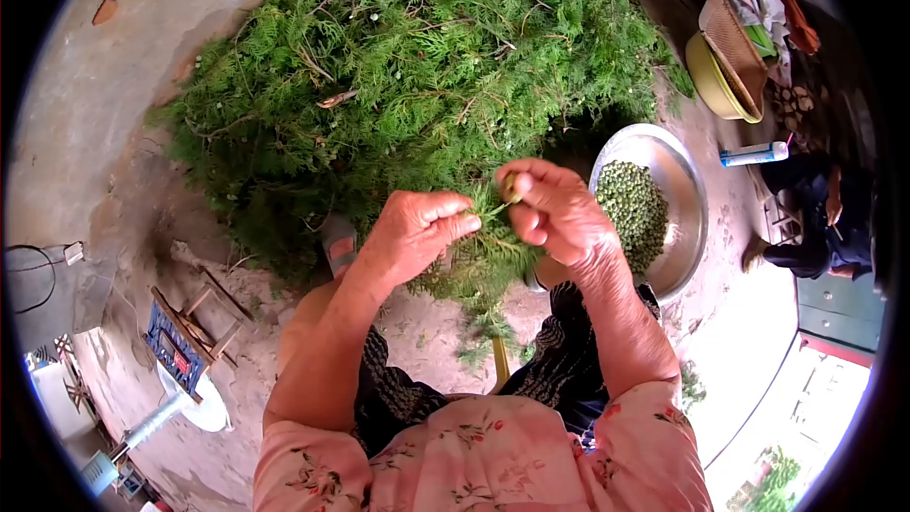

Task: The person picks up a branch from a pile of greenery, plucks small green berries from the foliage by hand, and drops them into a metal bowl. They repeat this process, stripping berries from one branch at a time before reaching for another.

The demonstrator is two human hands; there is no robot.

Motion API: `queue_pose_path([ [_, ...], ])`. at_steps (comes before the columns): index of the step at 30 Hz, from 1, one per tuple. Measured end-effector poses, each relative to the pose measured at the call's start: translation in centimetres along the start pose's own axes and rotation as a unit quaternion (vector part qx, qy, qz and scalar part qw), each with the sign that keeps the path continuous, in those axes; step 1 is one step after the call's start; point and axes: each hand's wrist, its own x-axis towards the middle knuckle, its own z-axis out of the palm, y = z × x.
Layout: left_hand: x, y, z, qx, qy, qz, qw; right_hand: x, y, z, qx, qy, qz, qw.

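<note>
Two hands, one conifer sprig
Left hand grips it; right hand pinches a green berry (steel basin alongside holds more).

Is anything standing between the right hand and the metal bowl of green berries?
Nothing visible does. The right hand, pinching a sprig with the left hand, is directly beside the metal bowl.

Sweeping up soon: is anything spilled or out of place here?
Nothing spilled: the berries sit inside the bowl. Only a few green scraps lie on the ground beside the pile. The left hand and right hand grip one sprig normally.
</note>
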Motion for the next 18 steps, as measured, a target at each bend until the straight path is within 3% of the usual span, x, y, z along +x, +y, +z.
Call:
queue_pose_path([
  [1,0.1,-0.3,0.0,0.015,0.004,-0.015,1.0,-0.1,-0.3,-0.7,-0.027,0.069,-0.017,0.997],
  [3,0.6,-0.4,0.5,-0.174,0.087,-0.099,0.976,-0.1,-1.2,-3.6,-0.083,0.156,-0.079,0.981],
  [6,1.0,-1.1,-0.1,-0.26,0.144,-0.108,0.949,-1.0,-2.7,-9.4,-0.191,0.285,-0.168,0.924],
  [8,1.1,-2.0,-0.5,-0.314,0.231,-0.098,0.915,-2.5,-2.9,-14.6,-0.277,0.352,-0.198,0.872],
  [10,1.4,-2.1,-0.8,-0.358,0.237,-0.119,0.895,-4.5,-3.2,-18.4,-0.256,0.439,-0.146,0.849],
  [11,1.4,-2.1,-0.8,-0.403,0.239,-0.141,0.872,-6.0,-2.0,-23.4,-0.275,0.393,-0.204,0.853],
  [12,1.2,-1.1,-1.0,-0.41,0.246,-0.147,0.866,-6.5,-1.9,-23.3,-0.361,0.507,-0.181,0.762],
  [13,1.1,-0.9,-1.1,-0.41,0.249,-0.148,0.865,-6.9,-1.5,-26.1,-0.362,0.505,-0.18,0.763],
  [15,1.2,-0.9,-1.4,-0.478,0.228,-0.15,0.835,-7.8,-0.1,-36.2,-0.387,0.564,-0.228,0.693],
  [16,1.2,-1.3,-1.4,-0.497,0.23,-0.162,0.821,-8.4,0.2,-38.3,-0.388,0.562,-0.226,0.695],
  [18,1.1,-1.1,-1.3,-0.496,0.231,-0.152,0.823,-9.7,0.5,-41.8,-0.248,0.698,-0.112,0.663],
])
